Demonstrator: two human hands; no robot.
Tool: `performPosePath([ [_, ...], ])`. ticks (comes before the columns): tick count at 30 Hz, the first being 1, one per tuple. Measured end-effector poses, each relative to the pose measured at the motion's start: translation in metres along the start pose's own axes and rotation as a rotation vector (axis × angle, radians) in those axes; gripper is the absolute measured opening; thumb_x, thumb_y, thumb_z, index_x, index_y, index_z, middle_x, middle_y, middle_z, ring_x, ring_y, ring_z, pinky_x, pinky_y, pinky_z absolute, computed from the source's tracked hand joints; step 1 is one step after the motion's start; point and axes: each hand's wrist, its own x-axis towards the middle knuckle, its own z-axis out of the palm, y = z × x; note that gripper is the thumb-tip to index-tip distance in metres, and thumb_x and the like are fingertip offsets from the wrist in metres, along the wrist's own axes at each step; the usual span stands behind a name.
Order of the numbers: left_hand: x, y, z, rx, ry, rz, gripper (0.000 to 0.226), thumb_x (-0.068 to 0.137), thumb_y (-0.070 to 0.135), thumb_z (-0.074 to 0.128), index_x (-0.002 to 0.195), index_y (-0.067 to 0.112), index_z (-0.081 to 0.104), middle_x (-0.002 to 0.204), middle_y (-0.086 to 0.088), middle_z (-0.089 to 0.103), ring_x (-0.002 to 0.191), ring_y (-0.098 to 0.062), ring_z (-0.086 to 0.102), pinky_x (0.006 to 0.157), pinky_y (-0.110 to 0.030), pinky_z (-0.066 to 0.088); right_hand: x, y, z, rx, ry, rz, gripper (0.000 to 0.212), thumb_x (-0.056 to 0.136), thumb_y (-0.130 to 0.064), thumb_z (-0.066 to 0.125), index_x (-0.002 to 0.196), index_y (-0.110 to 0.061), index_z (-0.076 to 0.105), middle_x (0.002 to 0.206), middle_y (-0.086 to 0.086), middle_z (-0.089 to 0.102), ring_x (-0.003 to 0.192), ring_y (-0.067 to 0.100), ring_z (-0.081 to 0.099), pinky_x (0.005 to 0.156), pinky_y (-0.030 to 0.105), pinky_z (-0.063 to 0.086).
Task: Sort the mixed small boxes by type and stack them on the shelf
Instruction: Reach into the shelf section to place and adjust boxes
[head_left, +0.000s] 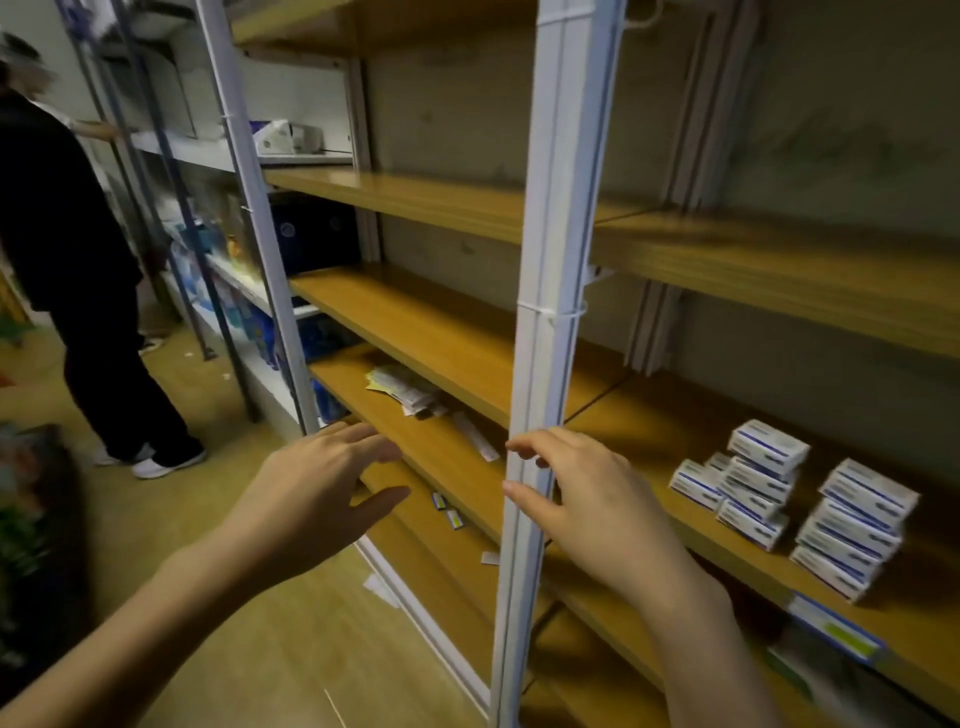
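Stacks of small white boxes with blue stripes (789, 493) stand on the wooden shelf (675, 431) at the right, several boxes high. Loose packets and papers (405, 389) lie on the shelf board to the left of the white upright post (545, 312). Two tiny boxes (448, 510) lie on a lower board. My left hand (311, 493) hovers with fingers spread in front of the left bay and holds nothing. My right hand (587, 499) is beside the post, fingers relaxed, fingertips near or touching it, holding nothing.
Another person in dark clothes (67, 249) stands at the left by a metal rack (218, 208) with blue goods. A box with a yellow label (836, 631) sits on the lower right shelf. Upper wooden boards hold nothing visible. Dark clutter (31, 519) lies on the floor at left.
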Motion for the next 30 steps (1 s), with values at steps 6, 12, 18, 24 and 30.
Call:
performPosePath([
  [6,0.022,-0.071,0.013,-0.041,0.033,-0.038,0.035,0.081,0.048,0.054,0.110,0.030,0.059,0.108,0.011,0.062,0.097,-0.006,0.057,0.069,-0.016,0.045,0.073,-0.026,0.044,-0.016,0.012,0.001,0.034,0.088,-0.045,0.050,0.120,-0.034,0.047,0.117,-0.015,0.054,0.104,0.005,0.050,0.082,0.024,0.044],
  [12,0.073,-0.125,0.052,-0.103,0.044,-0.020,0.037,0.082,0.049,0.053,0.114,0.030,0.056,0.111,0.013,0.059,0.098,-0.004,0.055,0.073,-0.014,0.042,0.148,-0.018,0.090,-0.017,-0.006,0.040,0.035,0.090,-0.042,0.048,0.123,-0.030,0.047,0.120,-0.011,0.054,0.107,0.009,0.050,0.083,0.025,0.045],
  [18,0.152,-0.169,0.089,-0.175,0.035,0.093,0.034,0.085,0.046,0.051,0.115,0.030,0.055,0.114,0.013,0.058,0.105,-0.004,0.052,0.081,-0.015,0.040,0.238,0.003,0.128,0.010,0.054,0.164,0.034,0.091,-0.037,0.049,0.123,-0.027,0.047,0.121,-0.009,0.053,0.110,0.010,0.048,0.084,0.025,0.043],
  [24,0.244,-0.202,0.124,-0.197,0.026,0.229,0.032,0.086,0.045,0.051,0.112,0.027,0.057,0.111,0.011,0.058,0.101,-0.007,0.053,0.078,-0.022,0.047,0.291,0.049,0.134,-0.039,0.109,0.343,0.033,0.091,-0.034,0.048,0.124,-0.026,0.047,0.123,-0.007,0.052,0.111,0.014,0.048,0.083,0.026,0.041],
  [30,0.334,-0.205,0.162,-0.318,-0.017,0.340,0.037,0.087,0.046,0.052,0.117,0.024,0.055,0.116,0.009,0.056,0.095,-0.012,0.055,0.073,-0.023,0.041,0.310,0.097,0.132,-0.138,0.184,0.609,0.038,0.091,-0.034,0.048,0.128,-0.027,0.041,0.130,-0.005,0.047,0.120,0.017,0.042,0.092,0.032,0.039],
])
